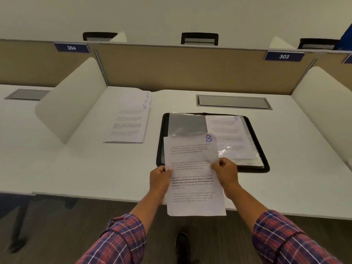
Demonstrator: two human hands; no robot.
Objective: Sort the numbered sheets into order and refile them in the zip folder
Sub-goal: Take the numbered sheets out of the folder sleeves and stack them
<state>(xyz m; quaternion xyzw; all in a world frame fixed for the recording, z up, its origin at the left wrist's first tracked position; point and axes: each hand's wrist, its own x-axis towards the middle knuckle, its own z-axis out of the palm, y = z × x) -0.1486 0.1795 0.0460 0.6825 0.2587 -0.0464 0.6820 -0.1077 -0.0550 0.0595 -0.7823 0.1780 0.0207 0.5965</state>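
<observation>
The person held a sheet marked "8" in both hands over the front edge of the white desk. The left hand gripped its left edge and the right hand gripped its right edge, fingers curled around the paper; most of the fingers were hidden behind it. The top of this sheet covered the near left part of the black zip folder, which lay open in the middle of the desk. Inside the folder, on the right, a sheet marked "9" lay under a shiny plastic sleeve. To the left, apart from the folder, lay a pile of sheets; a "5" was readable at its corner, the numbers above it were too blurred to read. The printed text on all sheets was too small to read.
</observation>
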